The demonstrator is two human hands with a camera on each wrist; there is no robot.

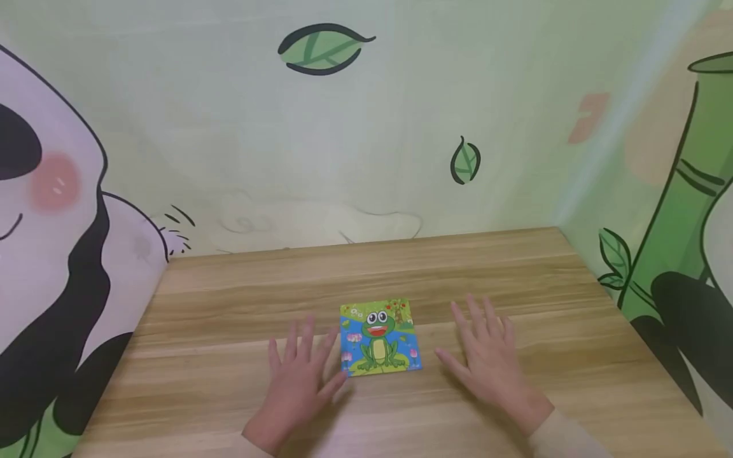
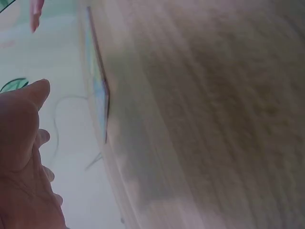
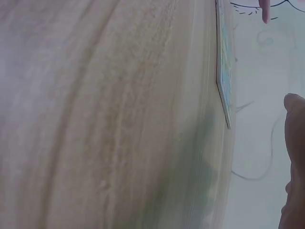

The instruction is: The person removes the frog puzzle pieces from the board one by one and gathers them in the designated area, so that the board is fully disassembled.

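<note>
A square picture board with a cartoon frog (image 1: 379, 338) lies flat on the wooden table. It is thin, and its edge-on side shows in the left wrist view as a narrow board (image 2: 97, 76) and likewise in the right wrist view (image 3: 223, 62). My left hand (image 1: 299, 381) is spread just left of the board, its thumb near the lower left corner; whether it touches cannot be told. To the right, apart from the board, my right hand (image 1: 489, 356) has its fingers spread. Both wrist views show the hands raised over the tabletop, holding nothing.
The wooden table (image 1: 229, 292) reaches back to a pale green wall (image 1: 229, 127) painted with leaves. A painted panda (image 1: 51, 254) is at the left, and painted bamboo (image 1: 676, 191) stands at the right.
</note>
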